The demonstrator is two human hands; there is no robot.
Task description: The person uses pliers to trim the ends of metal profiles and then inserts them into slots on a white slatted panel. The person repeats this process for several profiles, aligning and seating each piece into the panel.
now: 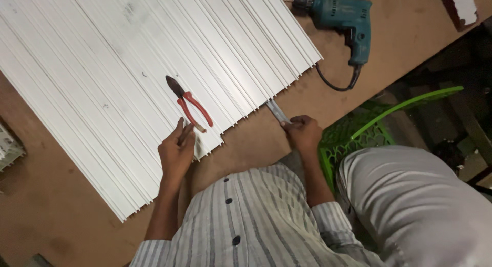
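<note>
A wide stack of white ribbed plastic panels (128, 67) lies across the brown table. Red-handled pliers (187, 104) rest on the panels near their front edge. My left hand (176, 151) lies on the panel edge just below the pliers, gripping a short brown pencil-like stick (185, 135). My right hand (303, 132) is closed on the end of a flat metal strip (277, 111), like a ruler or blade, that pokes under the panels' front edge.
A teal electric drill (344, 22) with a black cord lies on the table at the back right. A green plastic chair (369, 131) stands at the table's right edge. A white object (7, 146) sits at the far left.
</note>
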